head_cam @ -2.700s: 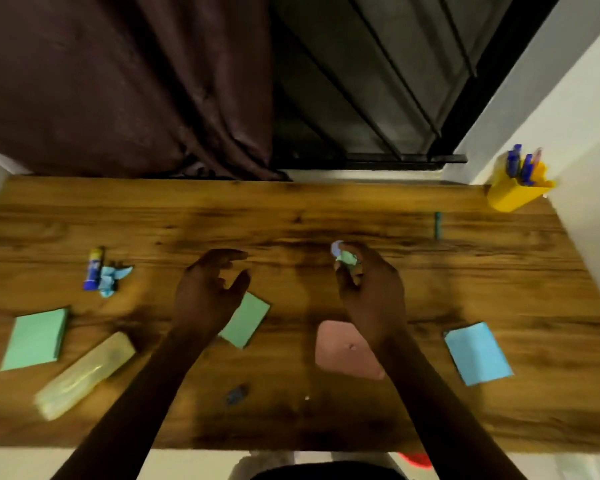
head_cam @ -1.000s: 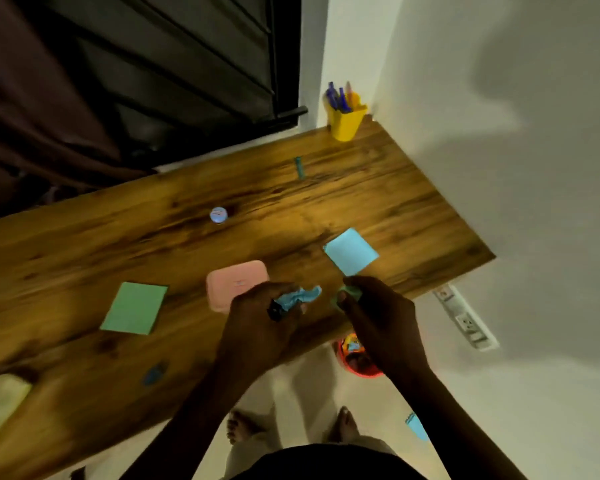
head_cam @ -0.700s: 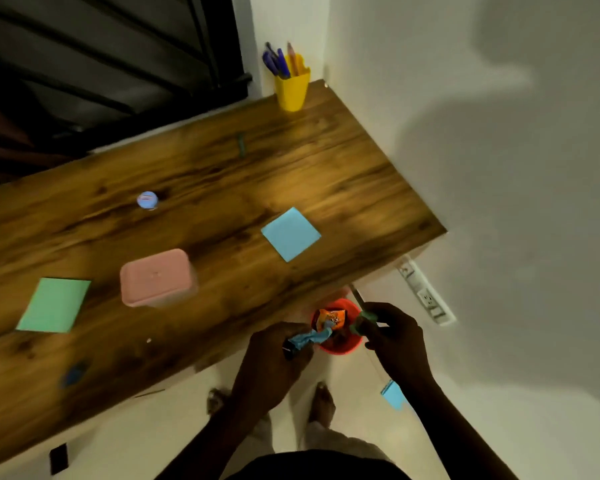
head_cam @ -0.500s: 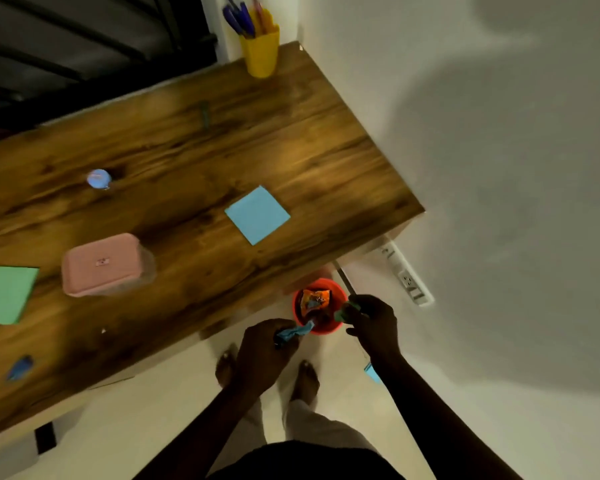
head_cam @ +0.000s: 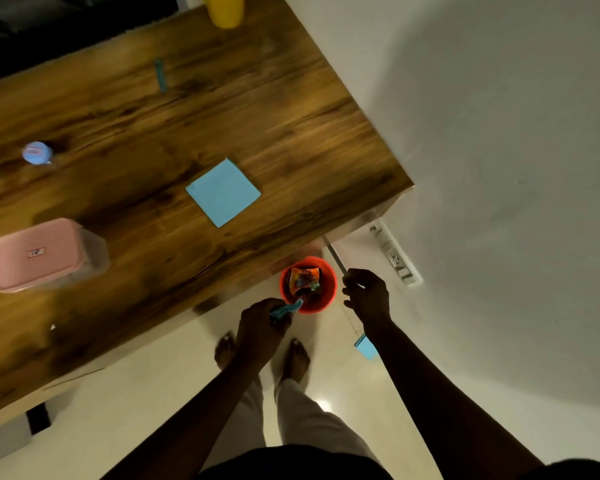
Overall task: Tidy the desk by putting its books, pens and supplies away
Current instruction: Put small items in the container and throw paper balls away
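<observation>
A red bin stands on the floor under the desk's right corner, with colourful wrappers inside. My left hand grips a crumpled blue paper at the bin's near rim. My right hand hovers just right of the bin, its fingers loosely curled with nothing visible in them. On the desk lie a blue sticky-note pad, a pink-lidded box, a small round blue item and a short teal stick. A yellow pen cup stands at the far corner.
A white wall runs along the right, with a power strip fixed low on it. A blue paper lies on the floor by my right forearm. My bare feet stand just in front of the bin.
My view swung from the desk down to the bin. Both hands moved off the desk to the bin. The green scrap that my right hand pinched is gone from its fingers.
</observation>
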A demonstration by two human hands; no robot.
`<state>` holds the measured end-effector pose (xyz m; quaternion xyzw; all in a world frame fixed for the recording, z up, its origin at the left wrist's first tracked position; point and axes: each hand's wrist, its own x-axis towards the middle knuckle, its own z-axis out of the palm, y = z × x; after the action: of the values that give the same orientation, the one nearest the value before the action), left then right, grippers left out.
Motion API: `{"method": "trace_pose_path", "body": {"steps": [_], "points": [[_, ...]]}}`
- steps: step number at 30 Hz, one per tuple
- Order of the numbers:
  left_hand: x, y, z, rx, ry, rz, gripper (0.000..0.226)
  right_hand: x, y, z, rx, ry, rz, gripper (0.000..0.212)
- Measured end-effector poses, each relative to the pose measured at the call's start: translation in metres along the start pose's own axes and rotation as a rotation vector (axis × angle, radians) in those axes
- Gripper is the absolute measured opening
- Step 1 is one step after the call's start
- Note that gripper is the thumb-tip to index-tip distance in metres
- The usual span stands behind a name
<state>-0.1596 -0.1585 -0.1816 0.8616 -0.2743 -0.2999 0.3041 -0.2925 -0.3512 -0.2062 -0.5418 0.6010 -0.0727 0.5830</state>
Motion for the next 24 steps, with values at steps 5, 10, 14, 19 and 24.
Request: {"method": "trace_pose_path", "body": {"steps": [5, 10, 14, 19, 24], "points": [[0.02, 0.003, 0.016, -0.006, -0.002, 0.025, 0.03, -0.029, -0.01, -0.014, -0.005, 0.007, 0.004, 0.02], [0.037, 0.01, 0.024, -0.06, 0.009, 0.028, 0.051, -0.046, -0.004, -0.019, -0.005, 0.029, -0.01, 0.019], [0.038, 0.009, 0.025, -0.088, 0.048, -0.037, 0.048, -0.056, 0.004, -0.018, -0.019, 0.027, -0.021, 0.016], [0.015, -0.009, 0.017, -0.119, 0.016, -0.025, 0.029, -0.073, 0.01, -0.006, -0.054, -0.024, -0.044, 0.021], [-0.028, -0.034, -0.017, -0.18, 0.059, -0.092, 0.026, -0.097, -0.002, 0.028, -0.146, -0.129, -0.136, 0.021]]}}
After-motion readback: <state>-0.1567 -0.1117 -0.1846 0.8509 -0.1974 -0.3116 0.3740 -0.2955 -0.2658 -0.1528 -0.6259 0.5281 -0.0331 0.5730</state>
